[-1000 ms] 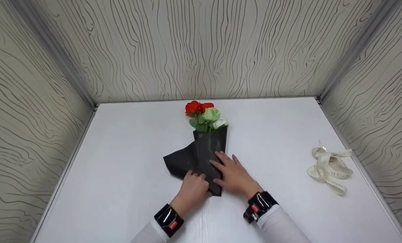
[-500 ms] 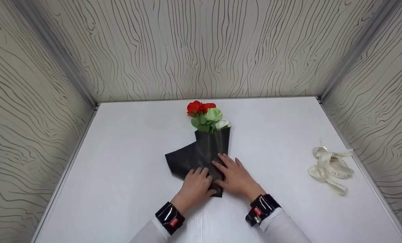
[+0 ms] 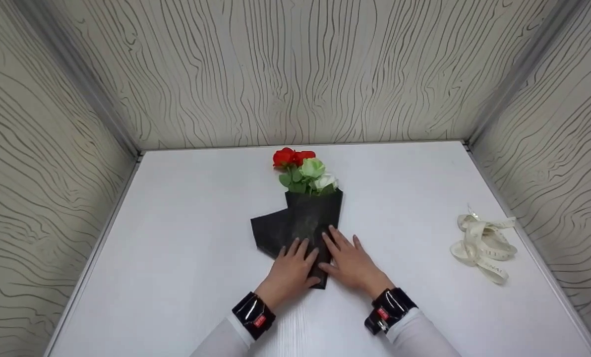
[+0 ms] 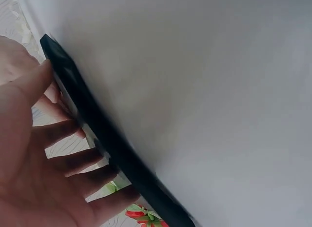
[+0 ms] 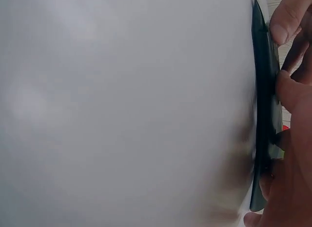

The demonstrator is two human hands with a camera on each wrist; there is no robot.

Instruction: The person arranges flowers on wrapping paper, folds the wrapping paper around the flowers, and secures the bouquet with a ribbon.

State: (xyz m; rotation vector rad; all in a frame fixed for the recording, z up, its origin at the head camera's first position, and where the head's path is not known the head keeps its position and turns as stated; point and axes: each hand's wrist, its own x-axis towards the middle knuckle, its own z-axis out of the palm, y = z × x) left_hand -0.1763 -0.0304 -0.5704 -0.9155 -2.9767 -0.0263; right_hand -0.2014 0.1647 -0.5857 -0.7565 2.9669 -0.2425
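Note:
A bouquet lies flat on the white table, its lower part wrapped in black wrapping paper (image 3: pixel 311 213). Out of the paper's far end stick red roses (image 3: pixel 284 157), a pale green rose (image 3: pixel 312 167) and a white rose (image 3: pixel 325 181) with green leaves. My left hand (image 3: pixel 290 272) rests with spread, straight fingers on the lower left of the paper. On its right side my right hand (image 3: pixel 352 263) presses with extended fingers. In the left wrist view, the fingertips touch the dark paper (image 4: pixel 102 124). The stems are hidden inside the wrap.
A cream ribbon (image 3: pixel 484 245) with printed letters lies loosely coiled near the right edge of the white table (image 3: pixel 191 208). Wood-patterned panels (image 3: pixel 295 74) stand behind the table and on both sides.
My left hand's curled fingers have straightened and spread over the paper. The paper's left flap has drawn in slightly to the right, and the upper part of the wrap looks wider. My right hand has shifted slightly right.

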